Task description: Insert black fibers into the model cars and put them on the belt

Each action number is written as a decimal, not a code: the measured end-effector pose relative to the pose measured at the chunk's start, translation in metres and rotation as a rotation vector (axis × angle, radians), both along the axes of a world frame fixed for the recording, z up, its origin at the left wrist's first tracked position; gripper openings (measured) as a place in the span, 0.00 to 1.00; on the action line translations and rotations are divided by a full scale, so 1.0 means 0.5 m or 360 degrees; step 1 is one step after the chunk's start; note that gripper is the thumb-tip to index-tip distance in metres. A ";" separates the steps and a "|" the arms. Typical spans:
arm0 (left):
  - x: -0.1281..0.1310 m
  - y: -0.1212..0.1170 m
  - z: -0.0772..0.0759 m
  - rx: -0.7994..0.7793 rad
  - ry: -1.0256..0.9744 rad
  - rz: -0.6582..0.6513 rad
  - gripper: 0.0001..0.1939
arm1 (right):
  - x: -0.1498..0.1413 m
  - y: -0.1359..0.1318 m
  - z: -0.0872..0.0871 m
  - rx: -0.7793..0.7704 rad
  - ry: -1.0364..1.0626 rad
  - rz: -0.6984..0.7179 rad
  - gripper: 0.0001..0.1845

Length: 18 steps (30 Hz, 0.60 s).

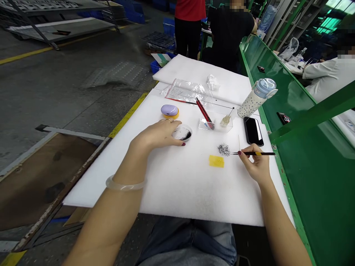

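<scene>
My left hand [163, 133] grips the rim of a round clear dish [181, 129] between thumb and fingers; dark, hair-fine bits lie inside it. In my right hand [254, 160] is a pair of black tweezers [263, 153], held level with the tips pointing left. Those tips reach the right edge of a tangled pile of fine black pieces [223, 149] on the white surface. Just below the pile lies a yellow tape square [216, 161] with tiny specks on it. A thin pale stick [239, 142] stands out above my right fingers; whether they hold it I cannot tell.
A clear tray [203, 127] holds a red-and-black pen-like tool [204, 112] and a small bottle [225, 120]. Behind my left hand sits a lilac case [169, 109]. A phone [253, 131] and a spotted flask [255, 99] stand near the green partition [313, 159]. Plastic bags [191, 90] lie farther back.
</scene>
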State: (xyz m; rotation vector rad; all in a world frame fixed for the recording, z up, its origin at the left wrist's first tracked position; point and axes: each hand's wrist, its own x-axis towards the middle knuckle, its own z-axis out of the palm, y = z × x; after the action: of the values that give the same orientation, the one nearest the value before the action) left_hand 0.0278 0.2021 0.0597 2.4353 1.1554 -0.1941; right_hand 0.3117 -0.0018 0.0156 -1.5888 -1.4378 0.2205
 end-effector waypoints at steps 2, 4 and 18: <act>0.000 0.000 -0.001 -0.0006 0.0004 0.0007 0.40 | 0.002 -0.001 0.000 0.0020 0.0009 -0.0019 0.07; 0.000 0.002 -0.001 -0.0013 0.0011 0.0015 0.40 | 0.000 -0.001 0.001 -0.0001 0.0010 -0.0015 0.08; -0.004 0.007 -0.008 -0.0079 -0.0010 0.0046 0.51 | -0.013 0.000 0.004 0.0025 0.0045 -0.0102 0.14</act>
State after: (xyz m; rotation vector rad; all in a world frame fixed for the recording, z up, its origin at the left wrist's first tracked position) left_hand 0.0260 0.2058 0.0558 2.3728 1.1686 -0.2036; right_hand 0.3054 -0.0020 0.0175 -1.6106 -1.3614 0.1931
